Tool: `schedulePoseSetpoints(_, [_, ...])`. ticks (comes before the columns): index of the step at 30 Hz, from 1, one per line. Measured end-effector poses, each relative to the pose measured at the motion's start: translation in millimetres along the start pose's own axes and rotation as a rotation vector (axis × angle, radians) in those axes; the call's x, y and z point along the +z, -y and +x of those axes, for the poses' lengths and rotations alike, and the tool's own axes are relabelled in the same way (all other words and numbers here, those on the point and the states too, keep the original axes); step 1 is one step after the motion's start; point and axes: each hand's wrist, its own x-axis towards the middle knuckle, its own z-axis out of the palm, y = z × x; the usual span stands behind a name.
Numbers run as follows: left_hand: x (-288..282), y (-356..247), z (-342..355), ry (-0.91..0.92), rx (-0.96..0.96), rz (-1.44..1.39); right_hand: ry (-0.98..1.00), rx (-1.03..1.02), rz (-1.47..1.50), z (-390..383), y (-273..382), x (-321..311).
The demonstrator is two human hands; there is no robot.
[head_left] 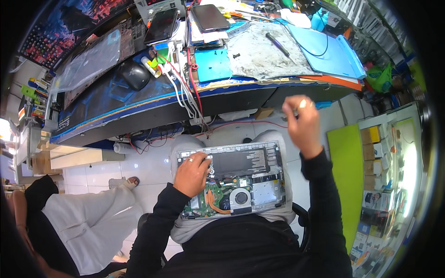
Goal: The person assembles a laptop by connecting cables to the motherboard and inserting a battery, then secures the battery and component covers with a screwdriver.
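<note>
An opened laptop base (266,192) lies across my lap with its insides showing. Its black battery (236,161) spans the far half; the round fan (240,198), copper heat pipe (212,202) and green circuit board sit in the near half. My left hand (192,173), a ring on one finger, rests on the laptop's left part, fingers lightly bent by the battery's left end. Raised clear of the laptop to the right is my right hand (303,123). Its fingers are curled closed, and whatever they may hold is hidden.
Ahead stands a cluttered workbench with a stained grey mat (259,55), a screwdriver (279,47), two phones (209,17) and a black mouse (134,75). White cables (178,85) hang over its edge. Another person's light trousers (92,222) show at left; a glass display case (384,185) stands at right.
</note>
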Motion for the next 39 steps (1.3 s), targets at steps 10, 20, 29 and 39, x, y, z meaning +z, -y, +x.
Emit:
schedulePoseSetpoints(10, [-1,1,1,0.053,-0.057,0.030,0.057,0.070,-0.332,149,-63,34])
schedulePoseSetpoints(20, [-1,2,3,0.020,-0.021,0.012,-0.060,0.039,-0.432,147,-87,55])
schedulePoseSetpoints(29, [-53,-15,59,-0.327,0.055,0.196,-0.358,0.304,0.448,83,-44,-8])
schedulePoseSetpoints(39, [-106,6,186,-0.526,0.073,0.432,-0.210,0.679,0.838,-94,-2,-42])
